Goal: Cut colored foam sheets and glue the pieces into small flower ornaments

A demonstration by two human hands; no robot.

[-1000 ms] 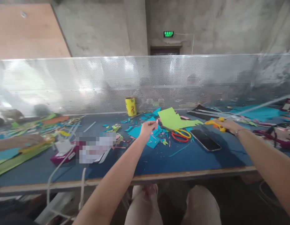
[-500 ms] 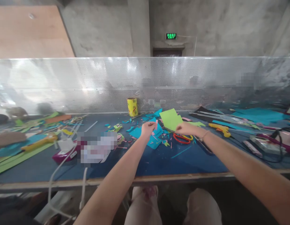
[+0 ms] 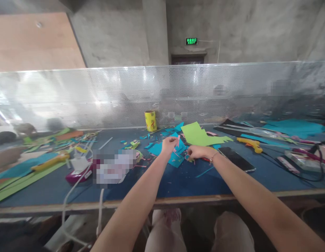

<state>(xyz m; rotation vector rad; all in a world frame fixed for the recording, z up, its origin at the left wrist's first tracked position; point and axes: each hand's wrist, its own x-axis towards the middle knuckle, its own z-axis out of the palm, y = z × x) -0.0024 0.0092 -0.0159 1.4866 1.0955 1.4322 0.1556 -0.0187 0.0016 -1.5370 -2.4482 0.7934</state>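
My left hand (image 3: 169, 144) is pinched shut on a small pink paper piece (image 3: 178, 141), held just above the teal paper scraps (image 3: 166, 150) on the blue table. My right hand (image 3: 197, 152) lies close to its right, fingers curled down onto the table among small paper bits beside a green and pink scrap (image 3: 188, 158). What its fingers grip, if anything, I cannot make out. The red and yellow scissors are mostly hidden behind this hand. A lime green sheet (image 3: 196, 134) lies just behind both hands.
A black phone (image 3: 236, 159) lies right of my right hand, a yellow utility knife (image 3: 250, 143) beyond it. A yellow can (image 3: 150, 121) stands by the perforated metal screen (image 3: 125, 94). White cables (image 3: 70, 196) and a magenta device (image 3: 78, 175) sit left. Paper strips cover both table ends.
My right hand left the yellow knife at the right, swept left over the scissors and came down beside my left hand. My left hand kept its pinch on the pink piece.
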